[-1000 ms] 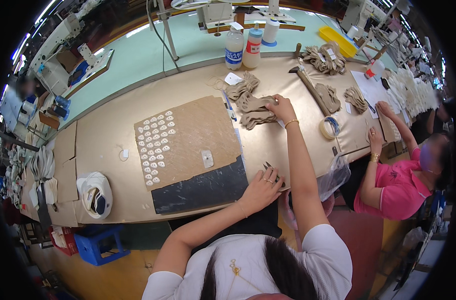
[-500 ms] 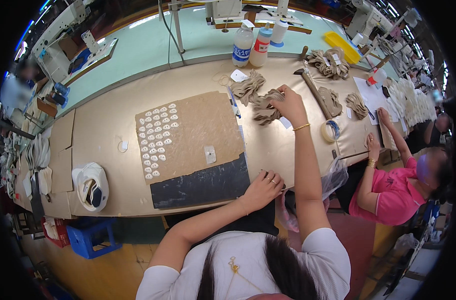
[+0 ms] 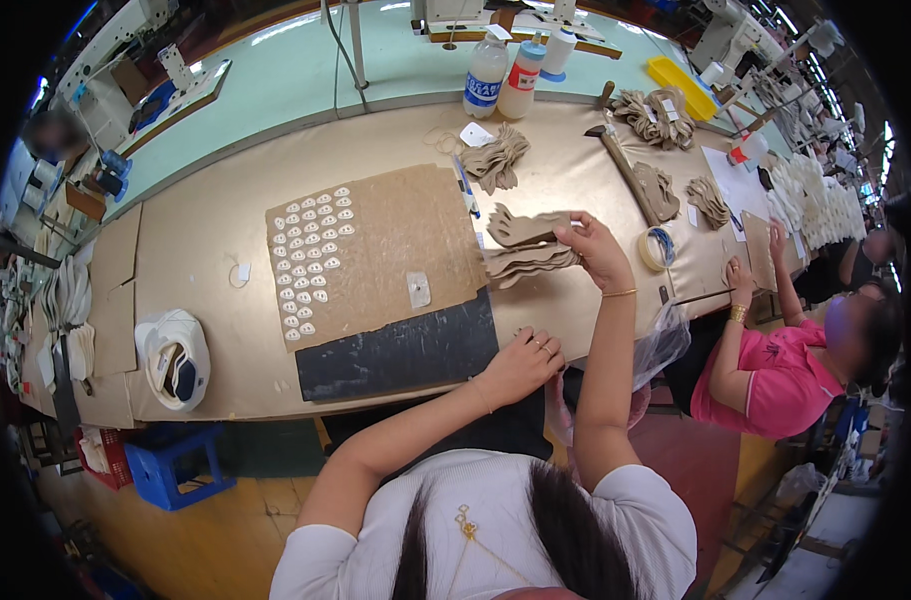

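Note:
My right hand [image 3: 595, 250] is raised over the table and grips a tan cut leather piece [image 3: 523, 228], lifted off a fanned stack of similar tan pieces [image 3: 527, 265] just below it. My left hand [image 3: 523, 365] rests on the table's near edge with fingers curled and nothing in it, beside a dark rubber mat [image 3: 400, 355]. A brown cardboard sheet [image 3: 395, 240] lies left of the stack, carrying rows of several small white oval pieces [image 3: 310, 260] and one white tag [image 3: 418, 290].
Another stack of tan pieces [image 3: 495, 158] lies farther back near two bottles [image 3: 503, 75]. A hammer [image 3: 625, 165], a tape roll [image 3: 657, 247] and more tan bundles [image 3: 660, 110] sit to the right. A person in a pink shirt [image 3: 775, 365] sits at the right. A white pouch [image 3: 175, 360] lies left.
My right hand has drawn back toward me from the stack and lifted one tan piece. My left hand has stayed at the table's edge.

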Tool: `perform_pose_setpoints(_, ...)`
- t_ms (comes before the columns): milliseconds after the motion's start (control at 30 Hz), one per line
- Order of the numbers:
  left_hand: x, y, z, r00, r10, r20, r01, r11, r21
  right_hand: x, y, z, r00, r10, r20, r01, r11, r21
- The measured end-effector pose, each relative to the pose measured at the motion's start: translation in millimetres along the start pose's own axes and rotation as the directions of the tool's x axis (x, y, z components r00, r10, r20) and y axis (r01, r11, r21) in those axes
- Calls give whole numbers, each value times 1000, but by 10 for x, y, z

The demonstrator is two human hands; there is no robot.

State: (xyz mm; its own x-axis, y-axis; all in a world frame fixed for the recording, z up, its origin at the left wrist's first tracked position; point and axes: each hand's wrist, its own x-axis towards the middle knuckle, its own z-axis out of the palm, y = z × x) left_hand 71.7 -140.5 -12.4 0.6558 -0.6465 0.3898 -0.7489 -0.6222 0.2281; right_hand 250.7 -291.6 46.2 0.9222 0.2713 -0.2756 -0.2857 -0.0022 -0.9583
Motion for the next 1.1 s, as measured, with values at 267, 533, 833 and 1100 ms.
perform_pose_setpoints(267,-4,3,-2,997,-32,-73,11,963,-271,42,441,-236,919,-363,-152,117,620,-776)
perform_pose_setpoints(533,-141,45,-539,921,-159,-356,8,921,-389,-949,340,201,923,227,312,-99,922,-376)
perform_pose_setpoints(833,-730,-36,-678,873,-146,-465,195,979,58,-1254,576,898,818,375,436,-520,806,282)
perform_pose_setpoints(1100,-1517,-193,-1037,575,-778,-252,811,583,52,-822,272,1378,927,172,332,-163,985,-55)
